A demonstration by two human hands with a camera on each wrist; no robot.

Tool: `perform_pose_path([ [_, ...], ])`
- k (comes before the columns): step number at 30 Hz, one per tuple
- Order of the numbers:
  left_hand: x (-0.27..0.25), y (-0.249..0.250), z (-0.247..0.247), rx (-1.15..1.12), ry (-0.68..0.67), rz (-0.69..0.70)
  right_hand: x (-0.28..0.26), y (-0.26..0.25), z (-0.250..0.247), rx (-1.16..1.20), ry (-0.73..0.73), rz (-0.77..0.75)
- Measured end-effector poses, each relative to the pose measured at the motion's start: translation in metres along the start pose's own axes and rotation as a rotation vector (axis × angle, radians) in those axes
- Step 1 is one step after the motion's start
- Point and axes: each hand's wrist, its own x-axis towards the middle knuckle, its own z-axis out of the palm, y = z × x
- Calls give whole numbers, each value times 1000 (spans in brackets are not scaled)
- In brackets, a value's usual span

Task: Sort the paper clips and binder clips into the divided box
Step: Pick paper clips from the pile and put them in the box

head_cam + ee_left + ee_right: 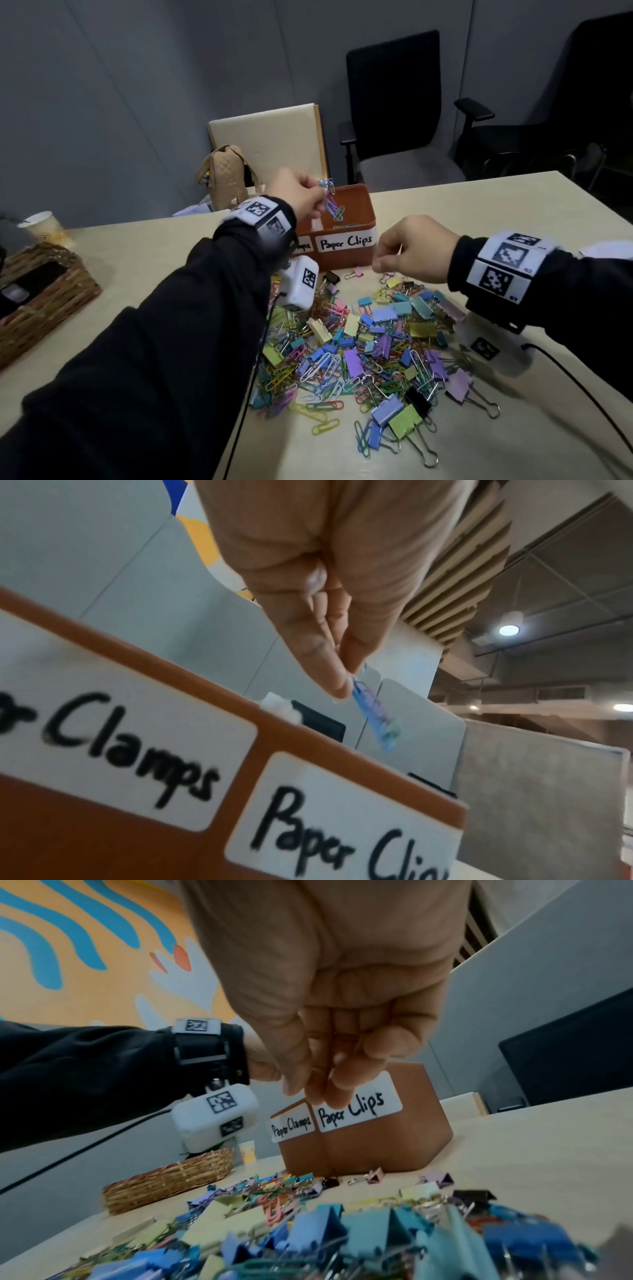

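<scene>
A brown divided box (pixel 346 262) stands mid-table, labelled "Paper Clamps" on the left and "Paper Clips" on the right. My left hand (pixel 320 196) is raised over the Paper Clips compartment and pinches a dangling chain of blue and purple paper clips (pixel 331 205). The left wrist view shows thumb and forefinger (pixel 337 688) pinching the clips (pixel 375 719) above the box rim (pixel 192 677). My right hand (pixel 381 265) hovers low in front of the box with curled fingers, tips together (pixel 318 1096); I cannot make out anything in them. A mixed pile of coloured paper clips and binder clips (pixel 376 342) lies below.
A wicker basket (pixel 51 298) and a paper cup (pixel 44 228) sit at the left. A tan quilted bag (pixel 226 178) and chairs stand behind the table. A black cable (pixel 582 387) runs across the right side. A pink binder clip (pixel 357 273) lies by the box front.
</scene>
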Motion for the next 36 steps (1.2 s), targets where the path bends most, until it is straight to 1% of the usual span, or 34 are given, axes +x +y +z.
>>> perform_pose_path([
  [2,6,-5,7,30,37,1,-7,-1,3,8,-29,-1],
  [5,-1,-12,10,80,20,7,-13,-3,6,-16,-65,-14],
  [9,-29,-17,-3,264,-28,133,-19,-11,12,-118,-194,-68],
  [10,-39,-18,-6,293,-67,141,-21,-14,15,-142,-235,-89],
  [12,-62,-23,-9,369,-178,113,-25,-20,22,-203,-318,-140],
  [15,-95,-39,-9,507,-388,55,-33,-28,31,-300,-407,-240],
  [17,-113,-50,-9,574,-518,32,-37,-32,34,-310,-443,-270],
  [20,-129,-57,-8,698,-613,71,-38,-39,40,-311,-478,-336],
  [24,-139,-57,-7,766,-597,135,-39,-49,46,-403,-465,-391],
  [27,-148,-58,-4,786,-611,170,-45,-53,50,-448,-499,-443],
  [30,-154,-59,-3,825,-614,205,-47,-55,53,-579,-512,-422],
  [34,-154,-59,-5,857,-582,238,-44,-55,53,-680,-431,-347],
  [36,-155,-58,-8,847,-577,242,-42,-56,54,-733,-415,-339],
])
